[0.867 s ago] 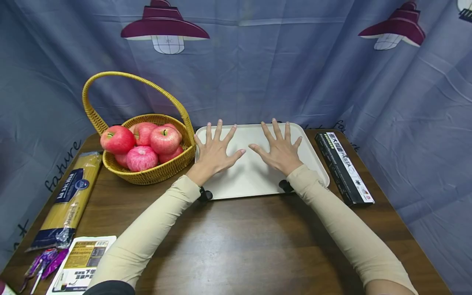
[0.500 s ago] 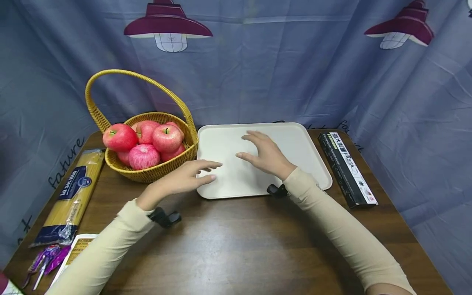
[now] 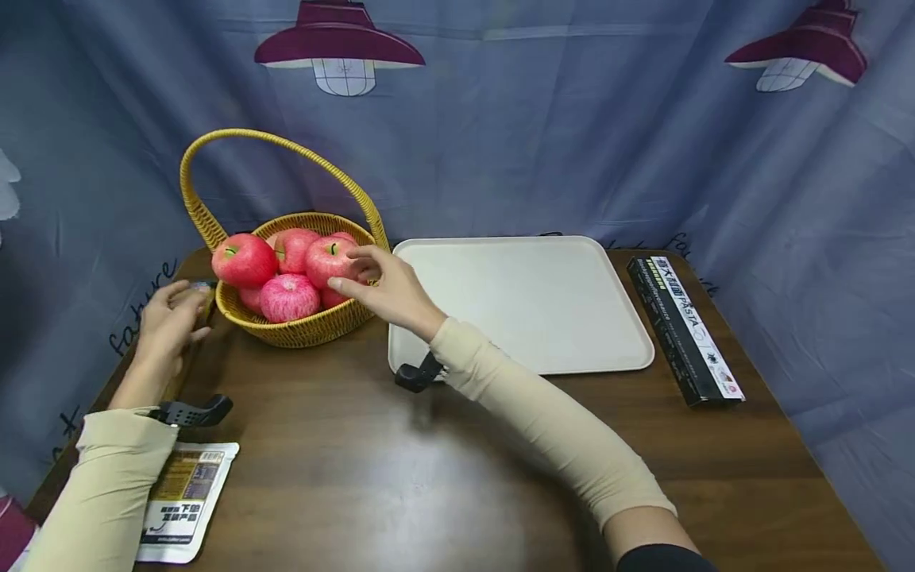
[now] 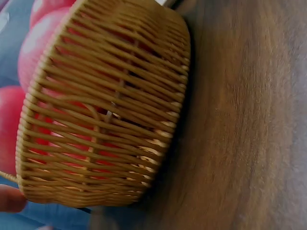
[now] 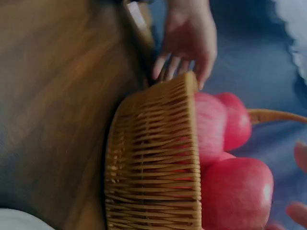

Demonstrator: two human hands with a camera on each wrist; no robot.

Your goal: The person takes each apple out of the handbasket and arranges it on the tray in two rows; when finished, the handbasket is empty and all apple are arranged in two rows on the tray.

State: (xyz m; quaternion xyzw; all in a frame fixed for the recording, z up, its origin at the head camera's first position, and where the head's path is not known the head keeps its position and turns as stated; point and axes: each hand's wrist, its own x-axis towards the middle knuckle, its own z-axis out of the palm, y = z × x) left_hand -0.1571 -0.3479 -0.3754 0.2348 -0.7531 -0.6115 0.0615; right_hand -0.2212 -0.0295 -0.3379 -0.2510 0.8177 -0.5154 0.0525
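Our left grip (image 3: 170,322) curves loosely, our right grip (image 3: 389,290) is half spread, both holding nothing; between them sits the wicker basket (image 3: 318,330) with apples (image 3: 289,298), the white tray (image 3: 529,306) rightward of the right grip.

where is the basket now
In the head view, the basket stands at the left on the table, beside the tray, between the left hand and right hand.

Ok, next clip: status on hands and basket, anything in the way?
Left hand left of basket, right hand by its right rim; no grip visible. Basket upright, loaded with apples. Possible snag: yellow package, mostly hidden, beside basket.
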